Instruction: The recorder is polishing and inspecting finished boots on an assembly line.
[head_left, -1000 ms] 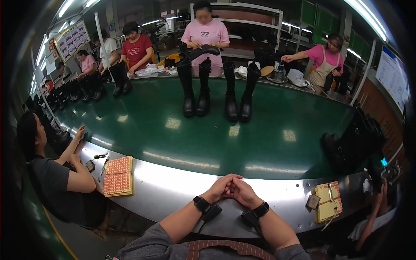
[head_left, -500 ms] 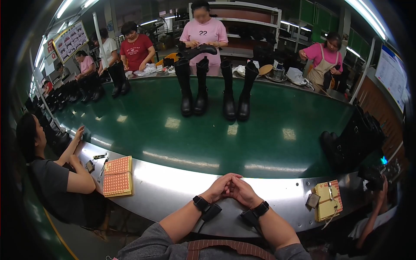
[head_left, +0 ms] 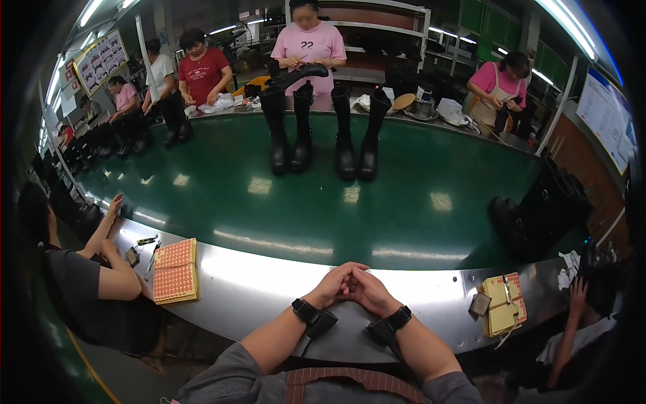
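My left hand (head_left: 332,285) and my right hand (head_left: 373,295) meet at the fingertips over the metal ledge (head_left: 269,283) along the front of the green work surface. Their fingers are curled in and pressed together, and I see nothing held between them. Dark straps with small black devices circle both wrists. Ahead, two pairs of tall black boots (head_left: 344,145) stand upright on the green surface (head_left: 282,202). Right of my hands, a bundle of yellow cards (head_left: 496,319) lies beside a small brownish block (head_left: 480,305).
A stack of cards with red dots (head_left: 175,271) lies left on the ledge, near a seated co-worker (head_left: 111,276). More black boots (head_left: 548,215) lean at the right. Co-workers stand along the far side, one in pink (head_left: 306,44) handling a boot. White crumpled material (head_left: 569,269) sits by a hand at right.
My hands stay joined while the view shifts slightly. At the far right, the aproned co-worker's hands have come together. At lower right, a co-worker's hand has left a black boot and is beside white material.
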`<state>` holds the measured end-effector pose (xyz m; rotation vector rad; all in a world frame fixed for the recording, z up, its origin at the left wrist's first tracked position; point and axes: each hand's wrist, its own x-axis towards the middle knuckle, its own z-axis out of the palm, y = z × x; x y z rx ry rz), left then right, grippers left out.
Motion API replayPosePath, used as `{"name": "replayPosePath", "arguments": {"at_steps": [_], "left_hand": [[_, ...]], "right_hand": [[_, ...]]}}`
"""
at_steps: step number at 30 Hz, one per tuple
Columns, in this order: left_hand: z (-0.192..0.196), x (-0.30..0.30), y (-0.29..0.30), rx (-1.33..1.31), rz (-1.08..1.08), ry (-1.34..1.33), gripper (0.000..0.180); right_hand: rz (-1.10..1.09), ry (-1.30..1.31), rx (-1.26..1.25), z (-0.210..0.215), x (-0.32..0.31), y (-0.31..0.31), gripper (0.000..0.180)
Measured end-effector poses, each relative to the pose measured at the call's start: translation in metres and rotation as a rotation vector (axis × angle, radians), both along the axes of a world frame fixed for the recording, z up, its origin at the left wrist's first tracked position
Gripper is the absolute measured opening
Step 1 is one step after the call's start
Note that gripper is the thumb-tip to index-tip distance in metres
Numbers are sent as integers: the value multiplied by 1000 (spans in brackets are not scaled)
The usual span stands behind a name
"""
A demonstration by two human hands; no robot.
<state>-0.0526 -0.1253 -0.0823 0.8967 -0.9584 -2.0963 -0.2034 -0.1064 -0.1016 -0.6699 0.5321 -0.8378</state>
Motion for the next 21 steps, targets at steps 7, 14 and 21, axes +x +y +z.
{"name": "replayPosePath", "arguments": {"at_steps": [7, 14, 21], "left_hand": [[-1, 3, 0, -50, -8, -23, 34], [-1, 1, -1, -15, 3, -18, 35], [-1, 1, -1, -19, -1, -7, 36]], "right_hand": [[22, -10, 18, -1, 1, -2, 40], [7, -11, 7, -4, 1, -2, 39], [3, -9, 7, -4, 0, -2, 38]]}}
